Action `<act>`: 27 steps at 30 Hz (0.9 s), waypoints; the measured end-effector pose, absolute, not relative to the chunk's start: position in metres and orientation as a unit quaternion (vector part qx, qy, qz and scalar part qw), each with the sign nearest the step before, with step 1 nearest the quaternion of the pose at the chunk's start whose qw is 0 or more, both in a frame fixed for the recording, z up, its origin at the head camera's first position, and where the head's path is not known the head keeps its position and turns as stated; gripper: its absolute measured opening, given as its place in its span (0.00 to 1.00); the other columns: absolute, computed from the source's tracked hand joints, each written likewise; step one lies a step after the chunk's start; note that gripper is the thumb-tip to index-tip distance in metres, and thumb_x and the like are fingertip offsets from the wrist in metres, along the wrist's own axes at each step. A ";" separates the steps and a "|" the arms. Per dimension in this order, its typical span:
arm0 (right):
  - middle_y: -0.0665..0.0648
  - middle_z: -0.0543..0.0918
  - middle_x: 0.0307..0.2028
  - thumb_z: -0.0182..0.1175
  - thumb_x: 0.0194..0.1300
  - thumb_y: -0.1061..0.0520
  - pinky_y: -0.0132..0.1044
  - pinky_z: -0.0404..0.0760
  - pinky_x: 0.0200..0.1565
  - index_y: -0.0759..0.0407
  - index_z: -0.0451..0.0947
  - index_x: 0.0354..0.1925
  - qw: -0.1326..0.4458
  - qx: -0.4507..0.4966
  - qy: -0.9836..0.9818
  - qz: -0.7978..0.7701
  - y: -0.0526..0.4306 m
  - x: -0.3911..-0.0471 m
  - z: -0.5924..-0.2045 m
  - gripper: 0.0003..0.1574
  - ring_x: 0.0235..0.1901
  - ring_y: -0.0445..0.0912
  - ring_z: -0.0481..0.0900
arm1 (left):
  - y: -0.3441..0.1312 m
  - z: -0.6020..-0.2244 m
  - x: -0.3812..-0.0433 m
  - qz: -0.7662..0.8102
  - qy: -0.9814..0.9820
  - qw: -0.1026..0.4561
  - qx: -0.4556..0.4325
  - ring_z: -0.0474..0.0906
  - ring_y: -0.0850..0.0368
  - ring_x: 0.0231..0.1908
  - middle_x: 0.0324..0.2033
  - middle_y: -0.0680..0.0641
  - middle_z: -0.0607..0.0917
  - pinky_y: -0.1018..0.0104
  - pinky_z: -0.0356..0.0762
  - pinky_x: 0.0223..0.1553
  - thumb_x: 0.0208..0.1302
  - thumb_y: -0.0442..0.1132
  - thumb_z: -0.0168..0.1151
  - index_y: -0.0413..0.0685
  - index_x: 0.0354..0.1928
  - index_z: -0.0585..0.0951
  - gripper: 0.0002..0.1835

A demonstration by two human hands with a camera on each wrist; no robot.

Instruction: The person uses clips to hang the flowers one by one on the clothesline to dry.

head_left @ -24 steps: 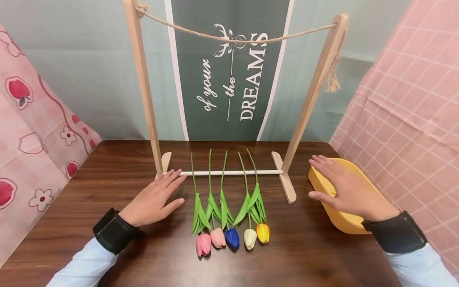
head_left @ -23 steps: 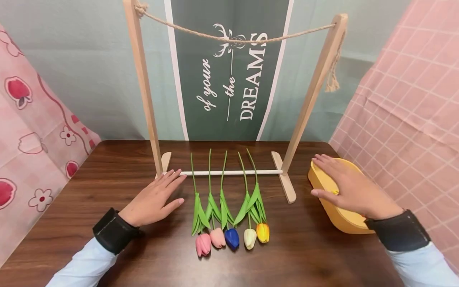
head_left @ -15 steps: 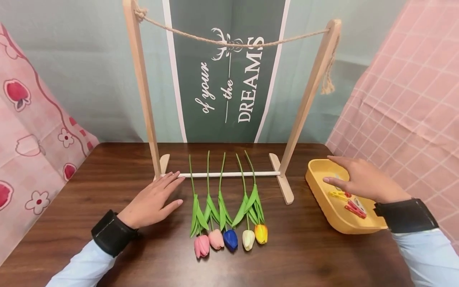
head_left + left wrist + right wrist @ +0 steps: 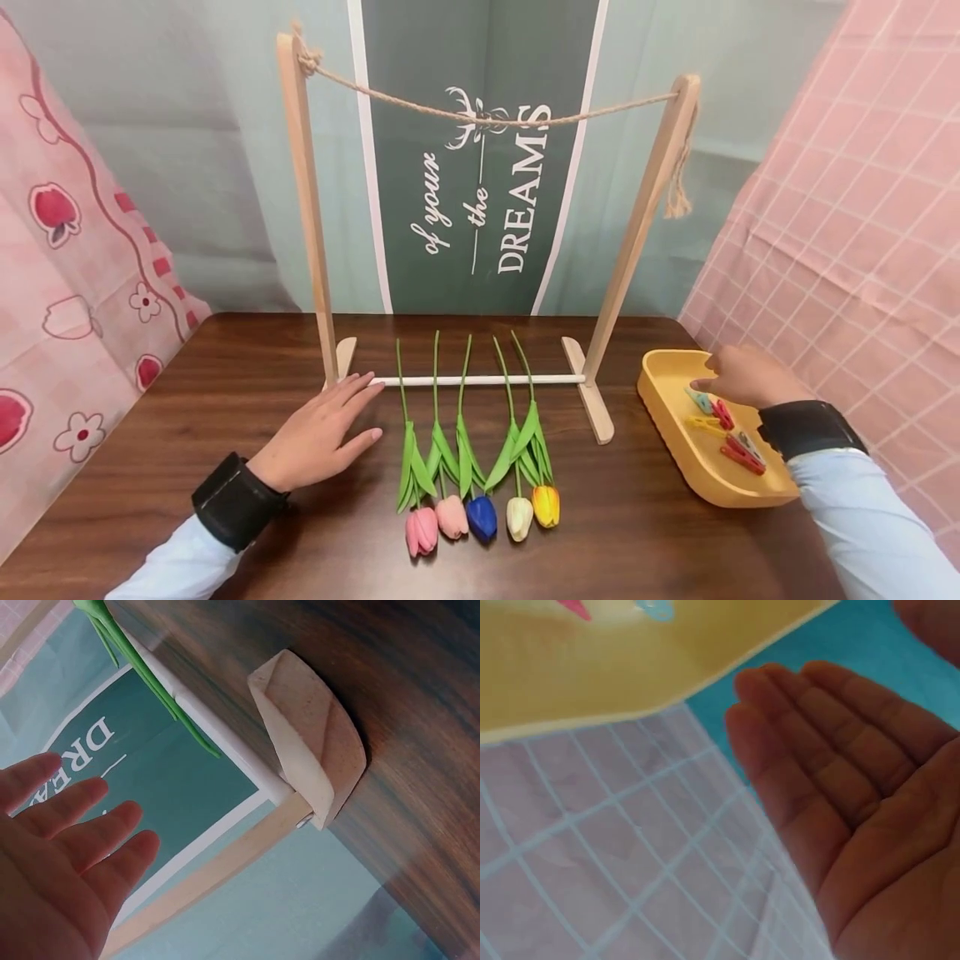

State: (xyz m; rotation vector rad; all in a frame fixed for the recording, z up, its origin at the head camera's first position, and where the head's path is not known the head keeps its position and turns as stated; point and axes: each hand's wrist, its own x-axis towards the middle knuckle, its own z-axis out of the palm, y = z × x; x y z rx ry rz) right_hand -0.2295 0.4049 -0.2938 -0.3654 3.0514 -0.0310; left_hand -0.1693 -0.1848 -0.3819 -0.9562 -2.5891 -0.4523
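Observation:
My right hand [image 4: 753,375] hovers over the back right of a yellow tray [image 4: 738,497], fingers loosely bent. Its wrist view shows the fingers holding nothing. Inside the tray lie small clips, among them red clothespins [image 4: 742,458], a yellow clothespin [image 4: 707,425] and a light-blue clothespin [image 4: 701,401]. My left hand [image 4: 322,437] lies palm down by the left foot of a wooden stand [image 4: 309,208], fingers straight, near the white rod [image 4: 480,381]. Several artificial tulips lie in a row across the rod, including a pink tulip [image 4: 422,532] and a blue tulip [image 4: 482,518].
A rope [image 4: 495,123] sags between the tops of the stand's posts, with a frayed end hanging right. The dark wooden table [image 4: 180,433] is bounded by a grey-green curtain [image 4: 210,208] behind and pink cloth [image 4: 847,250] on the right.
My right hand has shifted right and back across the tray, its fingers bending, so the clothespins now show. The head view has tilted up a little. The left hand stays in place.

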 end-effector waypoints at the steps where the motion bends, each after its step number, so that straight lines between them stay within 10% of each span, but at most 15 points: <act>1: 0.70 0.84 0.34 0.70 0.55 0.44 0.59 0.78 0.40 0.73 0.82 0.36 0.035 -0.114 0.993 -0.008 0.407 -0.232 -0.297 0.30 0.36 0.65 0.81 | -0.185 -0.382 -0.169 -0.159 -0.912 0.171 -0.337 0.62 0.38 0.66 0.66 0.36 0.68 0.43 0.60 0.64 0.66 0.49 0.61 0.37 0.67 0.68 0.33; 13: 0.52 0.69 0.17 0.71 0.53 0.53 0.38 0.65 0.20 0.61 0.75 0.19 0.056 -0.069 0.995 -0.055 0.417 -0.251 -0.334 0.18 0.18 0.47 0.67 | -0.186 -0.384 -0.168 -0.158 -0.915 0.163 -0.333 0.61 0.39 0.67 0.66 0.36 0.67 0.43 0.60 0.64 0.68 0.49 0.59 0.38 0.68 0.67 0.32; 27: 0.52 0.71 0.15 0.71 0.48 0.54 0.39 0.68 0.22 0.57 0.71 0.14 0.050 -0.049 0.996 -0.055 0.423 -0.264 -0.356 0.19 0.17 0.48 0.69 | -0.186 -0.387 -0.170 -0.164 -0.917 0.163 -0.325 0.63 0.39 0.65 0.66 0.35 0.68 0.43 0.62 0.63 0.67 0.50 0.61 0.38 0.68 0.68 0.33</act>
